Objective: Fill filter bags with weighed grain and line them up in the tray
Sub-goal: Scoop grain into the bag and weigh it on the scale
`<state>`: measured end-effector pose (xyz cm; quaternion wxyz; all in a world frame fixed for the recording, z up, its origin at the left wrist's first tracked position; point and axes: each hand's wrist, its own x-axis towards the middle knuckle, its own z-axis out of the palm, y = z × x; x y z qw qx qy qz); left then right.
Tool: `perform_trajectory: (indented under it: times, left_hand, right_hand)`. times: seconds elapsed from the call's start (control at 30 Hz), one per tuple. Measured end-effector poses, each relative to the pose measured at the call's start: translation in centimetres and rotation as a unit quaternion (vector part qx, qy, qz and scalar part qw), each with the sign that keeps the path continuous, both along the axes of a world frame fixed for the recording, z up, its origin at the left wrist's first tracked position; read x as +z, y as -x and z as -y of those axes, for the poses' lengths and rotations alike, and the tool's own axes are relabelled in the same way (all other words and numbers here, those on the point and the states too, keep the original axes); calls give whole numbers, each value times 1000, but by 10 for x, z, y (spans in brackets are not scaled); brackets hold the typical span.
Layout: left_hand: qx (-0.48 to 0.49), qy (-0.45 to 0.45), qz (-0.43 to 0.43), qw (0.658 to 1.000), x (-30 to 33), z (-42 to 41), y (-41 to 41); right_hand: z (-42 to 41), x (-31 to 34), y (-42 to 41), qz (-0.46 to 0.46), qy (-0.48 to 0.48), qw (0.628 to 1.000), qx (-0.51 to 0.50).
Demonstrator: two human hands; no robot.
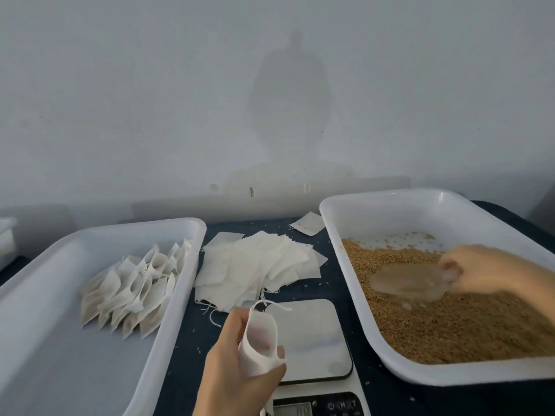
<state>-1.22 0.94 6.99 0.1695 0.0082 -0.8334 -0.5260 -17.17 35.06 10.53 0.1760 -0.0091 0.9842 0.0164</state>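
The left hand [237, 352] holds an empty filter bag [259, 340] upright, thumb on one side and fingers curled round the other, so that the bag's mouth stands open toward the top; its drawstring [271, 304] trails from the upper edge. Just to the right of this hand, and partly behind the bag, lies the scale [312, 340] with its pale platform, the display and buttons showing below the hand's fingertips.

The right hand [480, 271] grips the handle of a clear scoop [411, 282], fingers closed round it. The scoop's bowl reaches out to the left of the hand and lies low on the grain [450, 325], which fills the nearer part of the white grain tray [339, 235]; the scoop is blurred, and whether it carries any grain cannot be told.

Beyond the left hand, between the two trays, a loose pile of flat empty bags [258, 265] is spread on the dark table [186, 349], with one stray bag [309, 223] farther back. To the left of the left hand stands the second white tray [90, 238], and in it filled bags [135, 283] lean against one another in overlapping rows, well apart from both hands
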Motion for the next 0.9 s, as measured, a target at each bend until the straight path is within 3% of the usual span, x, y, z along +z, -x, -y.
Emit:
perform_trajectory:
  times: [0.13, 0.23, 0.33, 0.43, 0.53, 0.67, 0.9]
  left_hand:
    - [-6, 4, -2, 1000, -1, -1, 2]
    - [4, 6, 1, 1000, -2, -3, 4]
    - [4, 0, 9, 1000, -3, -7, 5]
    - [-8, 0, 11, 1000, -5, -8, 5]
    - [-15, 2, 9, 1000, -6, -7, 4]
    - [-12, 8, 10, 1000, -6, -4, 3]
    - [-1, 2, 10, 1000, -7, 2, 2]
  right_hand:
    - [-61, 14, 16, -124, -149, 980, -36]
    - [-101, -4, 27, -105, -257, 960, -15]
    - [-112, -19, 21, -85, -264, 961, -20]
    - [-90, -6, 0, 12, -183, 983, -18]
    - [-58, -1, -15, 44, -66, 997, 20]
    - [-26, -12, -25, 100, 117, 988, 29]
    - [-35, -23, -26, 46, 305, 951, -21]
